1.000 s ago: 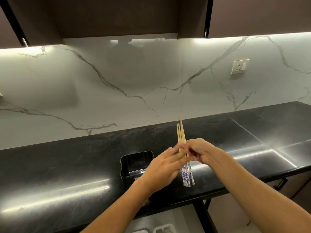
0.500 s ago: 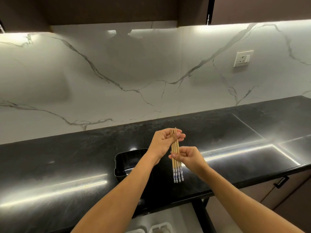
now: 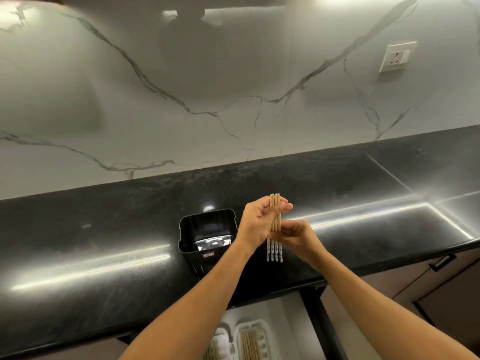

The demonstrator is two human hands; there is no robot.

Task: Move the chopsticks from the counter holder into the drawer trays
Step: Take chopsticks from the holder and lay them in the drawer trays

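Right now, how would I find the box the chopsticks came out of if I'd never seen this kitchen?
Start at the long black counter under the white marble wall. Near its front edge, just left of the left hand gripping the chopsticks with the right hand, stands the holder. It is the only thing standing on the counter: a shiny black open-topped box with rounded corners.

Bundle of tan wooden chopsticks with blue-white patterned ends [image 3: 274, 231] held upright, above the counter. Black plastic rectangular holder [image 3: 207, 233] beside it. White drawer trays [image 3: 255, 339] below, holding more sticks.
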